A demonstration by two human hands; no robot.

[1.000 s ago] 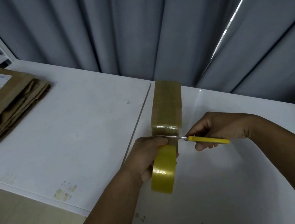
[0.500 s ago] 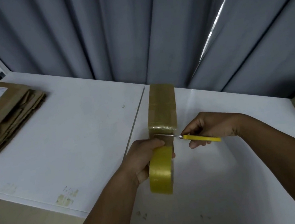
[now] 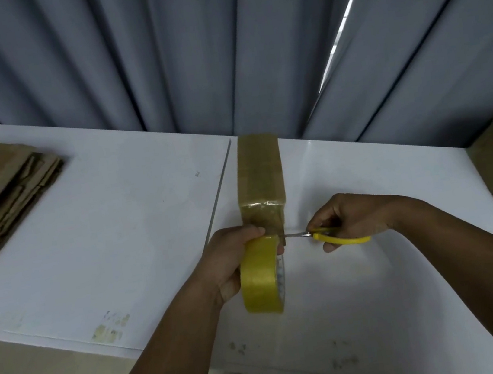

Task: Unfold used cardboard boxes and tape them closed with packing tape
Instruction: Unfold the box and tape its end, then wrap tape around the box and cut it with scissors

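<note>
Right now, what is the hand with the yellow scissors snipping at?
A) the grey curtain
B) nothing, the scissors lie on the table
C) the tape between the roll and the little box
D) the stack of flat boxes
C: the right hand holds the yellow scissors with the blades at the strip of tape running from the tape roll, gripped by the left hand, to the small box.

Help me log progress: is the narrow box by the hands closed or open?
Closed: the narrow box has its top flat under glossy tape, which runs down to the tape roll in the left hand.
</note>
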